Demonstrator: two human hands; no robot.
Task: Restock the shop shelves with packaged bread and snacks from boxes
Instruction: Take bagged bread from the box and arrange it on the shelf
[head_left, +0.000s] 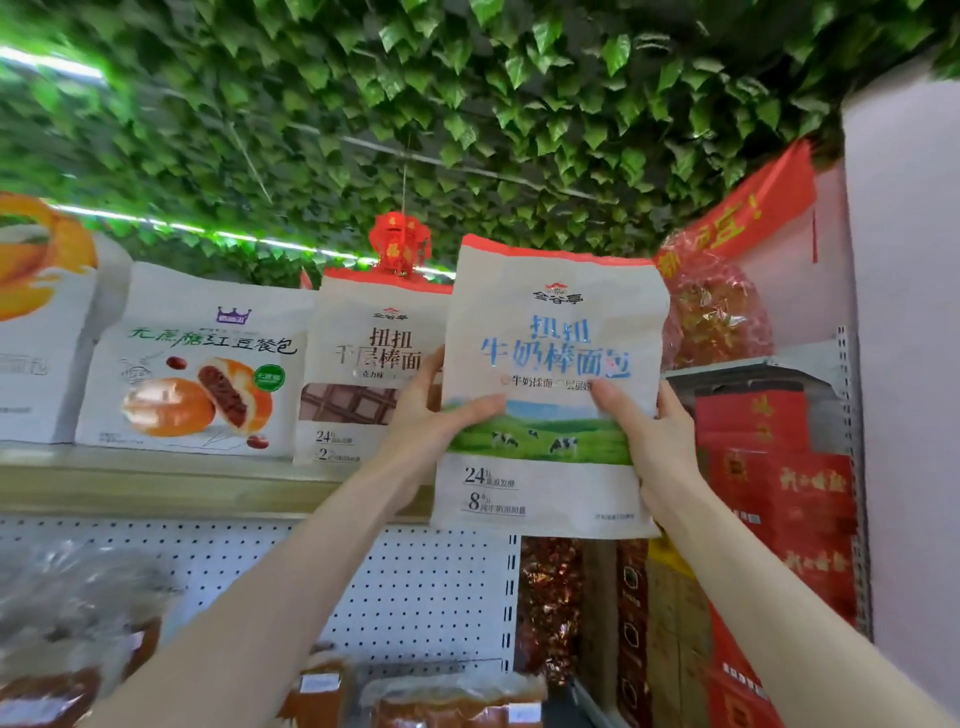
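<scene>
Our left grip (431, 423) and right grip (662, 447) both pinching the milk bread bag (556, 322) by its side edges, upright before the top shelf (156, 480), partly overlapping the chocolate bread bag (363, 358) on our left

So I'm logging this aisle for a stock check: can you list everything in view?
top shelf: one, beige, across the middle
milk bread bag: one, white with blue lettering, held up before the shelf's right end
chocolate bread bag: one, white and brown, on the shelf, left of it
red bean bun bag: one, white, on the shelf, further left
boxes: several, red, stacked at right
lantern: one, red, hanging above the bags
leaves: many, green, overhead
left hand: one, gripping the milk bread bag's left edge
right hand: one, gripping its right edge
</scene>
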